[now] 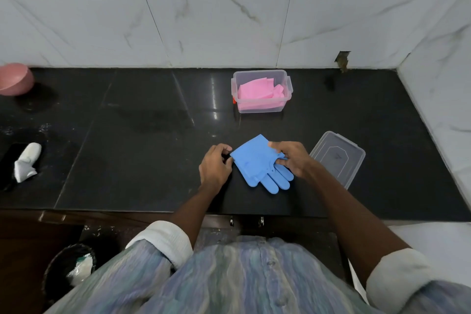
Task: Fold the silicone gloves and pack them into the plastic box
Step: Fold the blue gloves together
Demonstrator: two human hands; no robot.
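A blue silicone glove [254, 160] lies flat on the black counter, its fingers pointing toward me. My left hand [215, 166] pinches the glove's left corner at the cuff side. My right hand [293, 158] grips the glove's right edge near the thumb. Farther back stands the clear plastic box [286, 79], open, with a folded pink glove [257, 93] inside. The box's clear lid [337, 158] lies flat on the counter just right of my right hand.
A pink bowl [15, 79] sits at the far left by the tiled wall. A white cloth item [26, 160] lies on a dark object at the left edge. The marble wall closes the counter on the right. A bin [68, 267] stands below the counter.
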